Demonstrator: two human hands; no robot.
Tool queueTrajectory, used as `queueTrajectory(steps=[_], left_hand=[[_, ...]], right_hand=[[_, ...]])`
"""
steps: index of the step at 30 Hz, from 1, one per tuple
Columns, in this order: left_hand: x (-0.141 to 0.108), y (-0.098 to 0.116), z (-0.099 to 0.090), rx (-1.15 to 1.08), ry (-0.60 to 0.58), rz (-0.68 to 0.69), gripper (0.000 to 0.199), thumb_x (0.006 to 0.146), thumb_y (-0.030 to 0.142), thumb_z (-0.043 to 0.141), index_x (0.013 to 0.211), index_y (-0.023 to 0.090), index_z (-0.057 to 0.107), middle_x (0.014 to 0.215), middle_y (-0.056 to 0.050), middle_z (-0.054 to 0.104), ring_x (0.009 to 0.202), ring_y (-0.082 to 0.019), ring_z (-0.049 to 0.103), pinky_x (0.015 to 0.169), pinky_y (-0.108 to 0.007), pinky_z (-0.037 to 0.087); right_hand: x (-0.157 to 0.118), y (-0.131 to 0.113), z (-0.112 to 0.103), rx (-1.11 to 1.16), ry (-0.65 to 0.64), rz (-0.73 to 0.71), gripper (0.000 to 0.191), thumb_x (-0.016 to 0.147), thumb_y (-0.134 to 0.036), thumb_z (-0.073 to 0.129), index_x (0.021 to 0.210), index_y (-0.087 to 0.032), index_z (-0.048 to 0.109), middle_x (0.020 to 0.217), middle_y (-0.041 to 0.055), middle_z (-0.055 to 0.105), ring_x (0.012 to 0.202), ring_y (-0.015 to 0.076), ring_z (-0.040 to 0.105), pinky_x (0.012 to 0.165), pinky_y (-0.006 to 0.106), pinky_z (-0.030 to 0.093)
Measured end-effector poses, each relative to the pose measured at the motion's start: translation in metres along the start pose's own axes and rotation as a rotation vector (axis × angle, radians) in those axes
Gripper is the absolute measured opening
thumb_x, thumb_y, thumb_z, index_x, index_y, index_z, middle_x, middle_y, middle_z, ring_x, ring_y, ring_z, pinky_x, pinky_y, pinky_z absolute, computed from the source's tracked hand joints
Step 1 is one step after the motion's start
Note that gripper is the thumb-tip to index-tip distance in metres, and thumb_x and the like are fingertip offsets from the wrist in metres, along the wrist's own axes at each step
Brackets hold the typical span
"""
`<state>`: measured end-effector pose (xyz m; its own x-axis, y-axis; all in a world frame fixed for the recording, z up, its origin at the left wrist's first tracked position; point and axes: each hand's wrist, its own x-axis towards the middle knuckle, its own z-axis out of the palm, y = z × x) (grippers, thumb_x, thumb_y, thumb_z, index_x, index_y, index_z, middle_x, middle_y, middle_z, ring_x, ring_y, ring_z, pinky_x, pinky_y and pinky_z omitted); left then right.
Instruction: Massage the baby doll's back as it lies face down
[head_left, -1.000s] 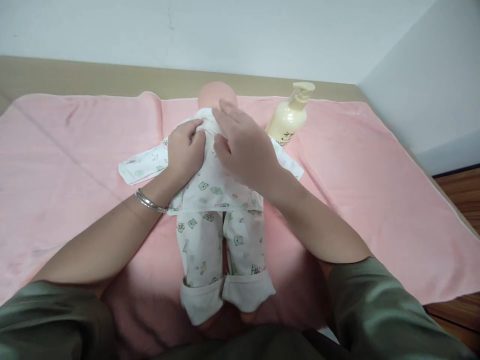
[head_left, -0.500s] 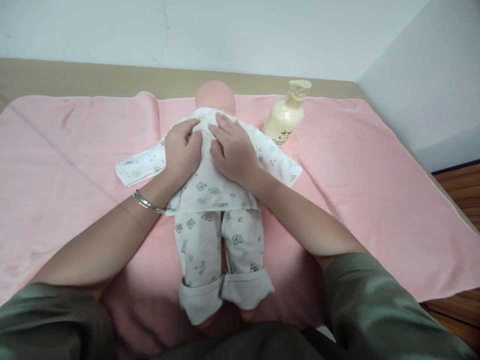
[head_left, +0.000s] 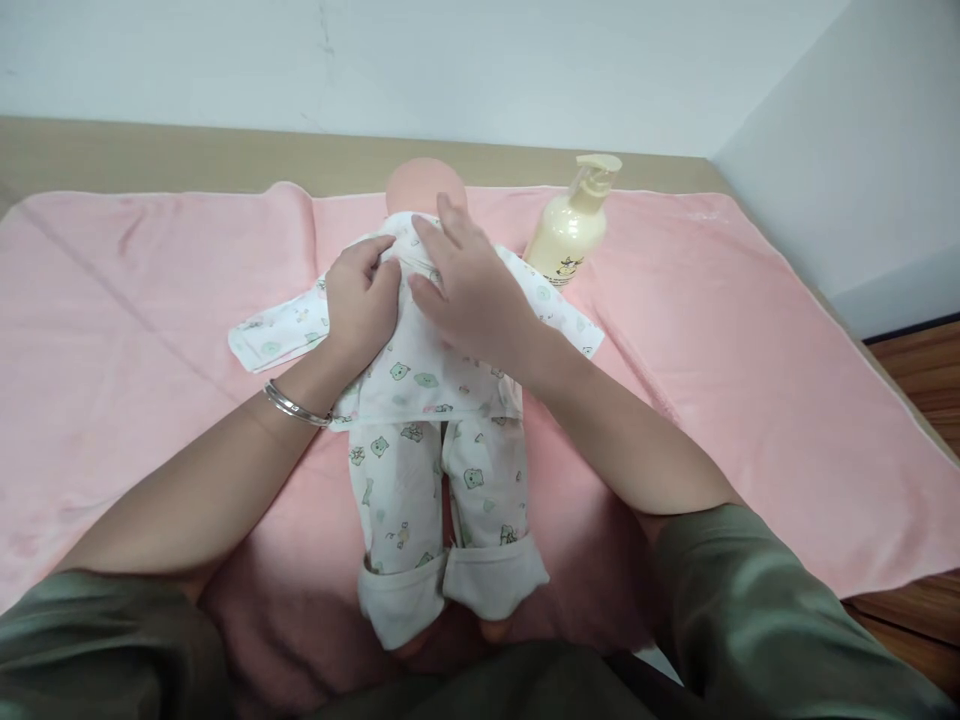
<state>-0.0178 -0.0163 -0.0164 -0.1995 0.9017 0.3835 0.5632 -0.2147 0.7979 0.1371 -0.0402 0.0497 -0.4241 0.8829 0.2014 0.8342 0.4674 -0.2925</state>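
A baby doll lies face down or with its face hidden, its smooth pink head [head_left: 425, 185] at the far end. It wears a white printed top [head_left: 424, 385] and matching trousers [head_left: 401, 490] with turned-up cuffs. My left hand [head_left: 362, 298] rests on the upper left of the top, fingers bent and pressed near the collar; whether cloth is pinched there is hidden. Over the upper right of the top is my right hand [head_left: 472, 280], its fingers spread and nothing between them, the fingertips near the neck and head.
A cream pump bottle [head_left: 568, 232] stands just beyond the doll's right sleeve. The pink blanket [head_left: 750, 400] lies under everything, on a light wooden table [head_left: 187, 155]. A pale wall [head_left: 480, 70] rises behind, and another stands at the right.
My right hand has lifted from the top, with its fingers spreading wider and reaching towards the head. My left hand has stayed in nearly the same place.
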Motion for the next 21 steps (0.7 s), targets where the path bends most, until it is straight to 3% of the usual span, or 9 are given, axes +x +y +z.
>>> queueTrajectory(steps=[2,4,8,11,13,15,17,19,21], left_hand=[[0.000,0.001,0.000,0.001,-0.007,-0.005,0.048,0.088,0.040,0.049,0.123,0.017,0.071,0.128,-0.004,0.074,0.125,-0.023,0.064,0.116,-0.046,0.049],[0.000,0.002,-0.001,0.010,-0.020,-0.011,0.051,0.088,0.044,0.047,0.123,0.016,0.070,0.128,-0.004,0.074,0.126,-0.023,0.064,0.116,-0.047,0.048],[0.006,-0.001,-0.003,0.054,-0.061,0.014,0.058,0.086,0.053,0.044,0.123,0.016,0.068,0.132,-0.006,0.073,0.129,-0.023,0.063,0.118,-0.044,0.046],[0.016,-0.010,-0.008,0.071,-0.058,0.024,0.053,0.087,0.054,0.044,0.116,0.020,0.071,0.127,-0.003,0.075,0.125,-0.023,0.064,0.120,-0.046,0.045],[0.025,-0.016,-0.014,0.057,-0.051,-0.012,0.048,0.090,0.050,0.050,0.125,0.022,0.067,0.131,0.000,0.072,0.126,-0.023,0.063,0.123,-0.050,0.044],[0.033,-0.020,-0.023,0.022,-0.031,-0.089,0.053,0.089,0.044,0.060,0.138,0.024,0.058,0.140,0.003,0.066,0.127,-0.024,0.061,0.124,-0.054,0.043],[0.038,-0.015,-0.031,-0.033,0.013,-0.154,0.060,0.086,0.040,0.069,0.142,0.025,0.055,0.142,0.003,0.064,0.125,-0.025,0.062,0.121,-0.057,0.046],[0.037,0.002,-0.036,-0.107,0.062,-0.147,0.055,0.084,0.036,0.073,0.136,0.022,0.061,0.134,-0.001,0.068,0.120,-0.026,0.064,0.118,-0.057,0.050],[0.031,0.031,-0.034,-0.233,0.073,-0.123,0.045,0.085,0.030,0.071,0.129,0.020,0.066,0.127,-0.004,0.072,0.112,-0.026,0.069,0.114,-0.056,0.054]], right_hand=[[-0.001,-0.002,0.000,-0.033,0.107,0.017,0.059,0.102,-0.025,0.039,0.160,-0.016,0.035,0.175,0.0049,0.021,0.165,0.0261,0.016,0.138,0.041,0.024],[-0.001,-0.002,0.005,-0.094,0.127,-0.002,0.058,0.103,-0.026,0.038,0.160,-0.017,0.036,0.174,0.0055,0.022,0.165,0.0276,0.016,0.138,0.045,0.022],[-0.001,0.005,0.001,-0.140,-0.132,-0.155,0.056,0.105,-0.035,0.043,0.157,-0.015,0.040,0.171,0.0116,0.030,0.161,0.0362,0.024,0.133,0.060,0.025],[-0.007,0.014,-0.037,-0.058,-0.256,-0.239,0.049,0.103,-0.034,0.048,0.151,-0.023,0.050,0.165,0.0045,0.043,0.156,0.0322,0.039,0.128,0.055,0.040],[-0.016,0.021,-0.071,0.005,-0.150,-0.199,0.050,0.104,-0.038,0.046,0.152,-0.025,0.049,0.166,0.0004,0.042,0.155,0.0266,0.041,0.129,0.046,0.041],[-0.026,0.032,-0.104,0.049,0.043,-0.192,0.055,0.105,-0.040,0.043,0.157,-0.022,0.044,0.168,-0.0030,0.038,0.158,0.0196,0.036,0.134,0.035,0.032],[-0.035,0.046,-0.128,0.085,0.258,-0.186,0.058,0.103,-0.037,0.042,0.157,-0.016,0.044,0.163,-0.0035,0.046,0.154,0.0138,0.041,0.129,0.024,0.032],[-0.040,0.061,-0.143,0.095,0.411,-0.188,0.057,0.099,-0.031,0.039,0.153,-0.018,0.049,0.155,-0.0079,0.056,0.148,0.0113,0.047,0.123,0.019,0.035],[-0.042,0.076,-0.150,0.090,0.484,-0.206,0.055,0.096,-0.026,0.036,0.147,-0.024,0.057,0.151,-0.0128,0.058,0.150,0.0121,0.045,0.122,0.019,0.032]])
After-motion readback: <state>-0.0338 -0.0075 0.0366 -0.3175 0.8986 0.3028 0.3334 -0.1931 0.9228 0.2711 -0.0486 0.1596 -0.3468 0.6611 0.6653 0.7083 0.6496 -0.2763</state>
